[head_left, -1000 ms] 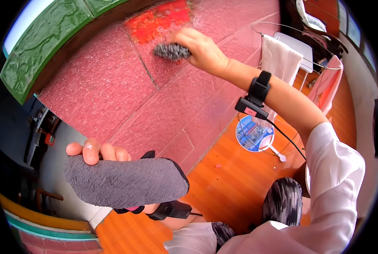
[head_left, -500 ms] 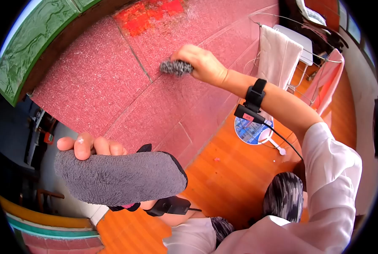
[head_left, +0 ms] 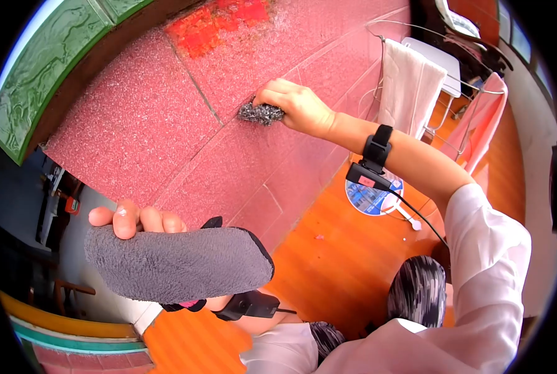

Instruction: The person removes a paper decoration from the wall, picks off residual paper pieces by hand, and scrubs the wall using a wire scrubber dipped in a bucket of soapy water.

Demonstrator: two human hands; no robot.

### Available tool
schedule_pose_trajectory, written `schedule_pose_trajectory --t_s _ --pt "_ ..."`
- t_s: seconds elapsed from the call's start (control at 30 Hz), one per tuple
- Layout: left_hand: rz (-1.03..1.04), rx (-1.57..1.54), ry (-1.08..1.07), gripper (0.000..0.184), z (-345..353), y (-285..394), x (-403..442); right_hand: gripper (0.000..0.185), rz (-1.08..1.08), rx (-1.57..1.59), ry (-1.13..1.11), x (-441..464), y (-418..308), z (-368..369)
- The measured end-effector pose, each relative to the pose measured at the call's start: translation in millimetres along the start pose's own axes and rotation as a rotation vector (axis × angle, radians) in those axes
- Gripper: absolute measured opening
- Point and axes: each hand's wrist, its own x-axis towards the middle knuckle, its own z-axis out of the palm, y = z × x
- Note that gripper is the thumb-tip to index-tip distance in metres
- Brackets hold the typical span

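Observation:
My right hand (head_left: pixel 297 107) is closed around a grey steel wool scourer (head_left: pixel 261 113) and presses it against the pink speckled wall (head_left: pixel 228 168), close to a seam between panels. At the lower left, my left hand (head_left: pixel 138 219) grips a grey fuzzy pad (head_left: pixel 179 265) with black edging, shaped like a slipper sole. Its fingertips curl over the pad's upper edge, while the palm is hidden behind it. A red, worn patch (head_left: pixel 216 25) marks the wall above the scourer.
Green glazed tiles (head_left: pixel 54 75) edge the wall at upper left. A wire rack with a whitish towel (head_left: pixel 409 87) and a pink cloth (head_left: pixel 481 121) stands at right. A round blue hand fan (head_left: pixel 369 198) lies on the orange floor (head_left: pixel 328 249).
My right hand has moved slightly down along the wall with the scourer. My left hand and the grey pad have barely shifted.

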Motion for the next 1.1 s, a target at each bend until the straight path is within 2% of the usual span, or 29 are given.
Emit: schedule_pose_trajectory --t_s 0.07,0.13,0.2,0.27,0.33,0.4,0.5,0.53,0.6,0.67,0.7,0.77,0.8,0.83,0.9,0.93,1.0,1.03,1.1 --pt "0.032 0.009 0.012 0.035 6.6 -2.6 0.9 0.033 0.101 0.001 0.17 17.5 2.1 -13.8" --pt "0.09 0.079 0.085 0.047 7.8 -3.2 1.3 0.036 0.417 -0.051 0.475 50.0 14.4 -27.2" --pt "0.087 0.071 0.092 0.045 4.6 -0.2 -2.2 0.039 0.605 -0.147 0.613 81.4 36.9 -36.5" --pt "0.076 0.063 0.113 0.043 1.6 0.6 -1.9 0.04 0.7 -0.191 0.716 97.4 25.7 -25.9" --pt "0.031 0.062 0.069 0.04 -1.0 -0.3 -0.2 0.036 0.591 -0.112 0.675 94.4 -1.3 -14.9" --pt "0.042 0.065 0.096 0.039 1.8 -8.2 0.4 0.035 0.461 -0.001 0.452 82.5 -23.2 -10.1" --pt "0.038 0.046 0.094 0.037 -0.4 -13.3 3.3 0.036 0.448 0.022 0.45 73.0 -11.5 -18.1" --pt "0.031 0.028 0.071 0.037 -1.5 -13.5 3.2 0.035 0.596 0.036 0.552 78.5 2.9 -26.2" --pt "0.069 0.022 0.087 0.034 3.3 -12.3 2.2 0.034 0.814 -0.025 0.574 88.6 39.0 -46.2" --pt "0.103 0.017 0.095 0.032 10.2 -12.7 2.0 0.036 0.826 -0.081 0.614 93.8 35.2 -40.7" --pt "0.148 0.112 0.133 0.032 13.9 -14.4 1.7 0.038 0.834 -0.138 0.655 98.0 32.9 -36.5" --pt "0.19 0.203 0.171 0.032 10.6 -14.7 2.2 0.034 0.687 -0.198 0.669 93.8 18.9 -26.3" --pt "0.127 0.13 0.096 0.032 0.9 -11.3 2.6 0.035 0.625 -0.194 0.66 89.0 14.4 -24.4" --pt "0.063 0.057 0.02 0.031 -3.5 -11.7 4.7 0.034 0.585 -0.155 0.576 82.6 8.6 -24.0" --pt "0.077 0.049 0.046 0.031 -4.2 -19.3 3.6 0.03 0.434 -0.185 0.434 69.8 5.0 -22.9" --pt "0.093 0.045 0.077 0.031 -2.5 -22.0 4.2 0.03 0.437 -0.187 0.436 65.1 3.5 -28.8" --pt "0.063 0.03 0.049 0.031 0.5 -21.2 8.8 0.025 0.853 0.356 0.202 52.3 0.6 -43.5" --pt "0.029 0.013 0.025 0.031 3.3 -19.5 9.9 0.017 0.962 0.713 0.261 43.0 1.1 -48.6" --pt "0.017 -0.031 0.033 0.032 13.5 -18.4 11.3 0.022 1.027 1.166 0.197 17.6 1.3 -62.9"
